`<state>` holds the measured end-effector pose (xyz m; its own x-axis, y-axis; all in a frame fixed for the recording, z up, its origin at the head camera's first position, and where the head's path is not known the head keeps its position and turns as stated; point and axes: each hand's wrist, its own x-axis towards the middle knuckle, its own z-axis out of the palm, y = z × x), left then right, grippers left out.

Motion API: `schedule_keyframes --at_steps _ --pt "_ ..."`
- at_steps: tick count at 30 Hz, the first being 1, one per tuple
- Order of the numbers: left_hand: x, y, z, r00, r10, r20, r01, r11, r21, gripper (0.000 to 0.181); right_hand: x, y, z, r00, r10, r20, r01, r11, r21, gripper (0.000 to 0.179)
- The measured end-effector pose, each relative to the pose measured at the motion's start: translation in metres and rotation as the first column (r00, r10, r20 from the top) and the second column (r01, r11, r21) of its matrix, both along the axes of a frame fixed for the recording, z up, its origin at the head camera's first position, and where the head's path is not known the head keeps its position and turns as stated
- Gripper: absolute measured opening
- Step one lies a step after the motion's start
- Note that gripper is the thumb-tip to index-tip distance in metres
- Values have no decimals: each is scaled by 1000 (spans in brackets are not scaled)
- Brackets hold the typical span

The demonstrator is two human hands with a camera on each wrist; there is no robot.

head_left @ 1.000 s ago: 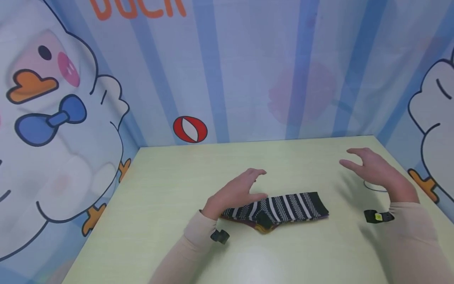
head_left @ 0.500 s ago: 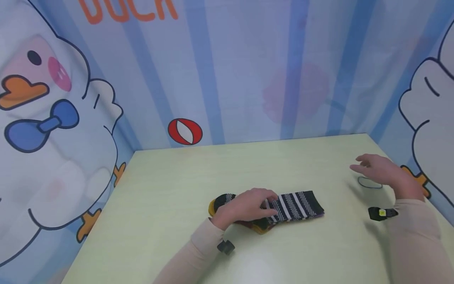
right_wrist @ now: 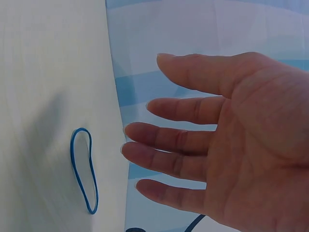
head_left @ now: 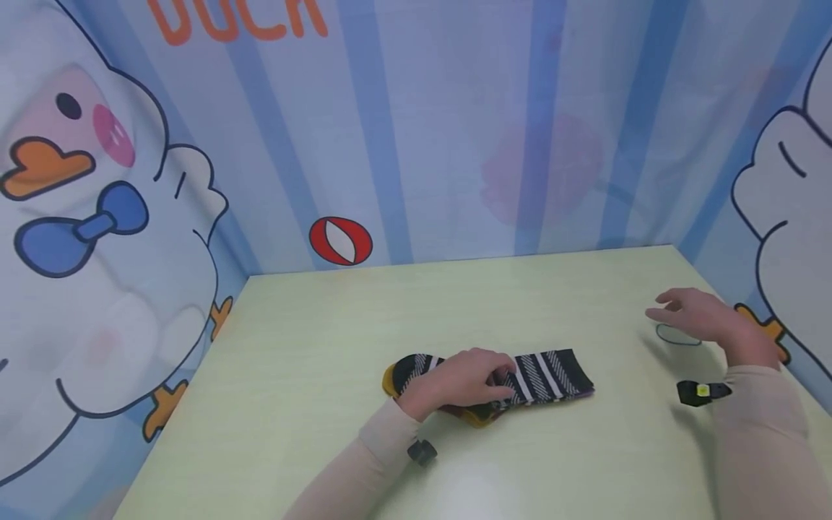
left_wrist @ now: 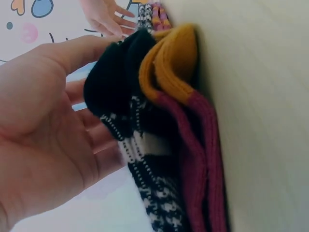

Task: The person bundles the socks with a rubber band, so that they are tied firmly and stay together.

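A flat stack of folded socks [head_left: 546, 375] lies on the table, black and white striped on top, with mustard and maroon socks [left_wrist: 205, 140] underneath. My left hand [head_left: 461, 379] rests over the middle of the stack. Its thumb lies at the near side by the black heel, and its extended fingers reach behind the striped sock [left_wrist: 113, 77]; their tips are hidden. Away to the right, my right hand [head_left: 698, 318] hovers with relaxed, spread fingers and holds nothing. Below it, a thin blue rubber band [right_wrist: 72, 154] lies on the table.
The pale yellow table [head_left: 312, 339] ends at the back against a blue striped cloth [head_left: 448, 130] with cartoon ducks. A black wrist camera [head_left: 422, 453] sits at the left wrist, another at the right.
My left hand came rightward and down onto the socks, then shifted slightly further right. My right hand drew a little right and lower. The socks stay in place.
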<state>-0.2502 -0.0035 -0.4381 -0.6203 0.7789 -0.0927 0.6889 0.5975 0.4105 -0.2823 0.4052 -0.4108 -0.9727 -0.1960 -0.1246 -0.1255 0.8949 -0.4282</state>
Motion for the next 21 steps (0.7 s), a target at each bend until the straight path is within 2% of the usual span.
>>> schedule_keyframes --at_steps 4,9,12,17,21 --pt "-1 2 1 999 -34 -3 34 999 -41 39 -1 1 -5 1000 -3 5 3 1000 5 67" --pt "2 14 9 996 -81 -35 73 977 -200 44 -2 1 -9 1000 3 21 -2 1000 -3 69" --pt "6 26 13 996 -65 -54 46 954 -296 47 -2 1 -9 1000 7 22 -7 1000 -1 69" --pt "12 42 18 994 -31 -104 -10 928 -371 43 -1 -2 -6 999 8 31 -7 1000 -8 68" --pt "19 59 21 976 -36 -215 -66 891 -449 38 -1 -4 -5 999 14 40 -14 1000 -13 65"
